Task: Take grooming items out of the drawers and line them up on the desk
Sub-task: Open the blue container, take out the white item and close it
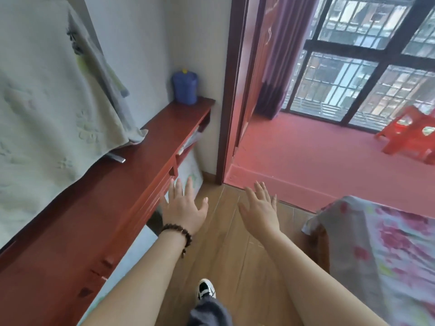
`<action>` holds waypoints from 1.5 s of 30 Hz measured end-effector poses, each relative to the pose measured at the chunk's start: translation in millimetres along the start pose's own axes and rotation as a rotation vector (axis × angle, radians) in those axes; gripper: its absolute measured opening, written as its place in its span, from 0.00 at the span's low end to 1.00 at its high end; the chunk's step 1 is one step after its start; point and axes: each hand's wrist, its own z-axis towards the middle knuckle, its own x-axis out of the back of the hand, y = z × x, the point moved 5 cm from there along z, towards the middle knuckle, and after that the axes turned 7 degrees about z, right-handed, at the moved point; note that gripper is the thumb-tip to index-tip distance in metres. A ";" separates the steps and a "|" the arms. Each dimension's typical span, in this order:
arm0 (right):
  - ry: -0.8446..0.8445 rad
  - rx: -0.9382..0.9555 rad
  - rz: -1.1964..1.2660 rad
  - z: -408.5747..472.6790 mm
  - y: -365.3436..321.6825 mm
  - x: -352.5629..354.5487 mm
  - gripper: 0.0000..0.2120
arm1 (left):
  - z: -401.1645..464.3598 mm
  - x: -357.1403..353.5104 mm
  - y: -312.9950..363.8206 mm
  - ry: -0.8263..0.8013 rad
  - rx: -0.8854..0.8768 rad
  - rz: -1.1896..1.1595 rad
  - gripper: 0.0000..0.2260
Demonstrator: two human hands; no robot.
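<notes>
Reaching forward over the wooden floor, both hands are spread flat with fingers apart, holding nothing — the left hand, with a dark bead bracelet at its wrist, hovers just beside the drawer fronts of the red-brown worktop, the right hand well apart from it. The drawers look closed; no grooming items show. A flowered bedcover lies at the right. A pale green cloth drapes over the worktop's back half. Farther along stands a blue container with a yellow knob; beyond the doorway, a red plastic stool. No writing can be read.
</notes>
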 end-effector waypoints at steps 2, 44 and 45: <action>-0.014 0.030 0.000 65.1 -17.0 5.9 0.25 | 58.1 6.8 -2.0 0.024 0.044 -0.016 0.32; -0.457 0.371 0.447 758.3 -160.9 -59.1 0.48 | 668.9 -5.8 7.3 0.174 0.454 -0.277 0.27; -0.462 0.364 0.462 760.7 -161.6 -60.8 0.48 | 677.6 -5.8 7.5 0.172 0.434 -0.288 0.27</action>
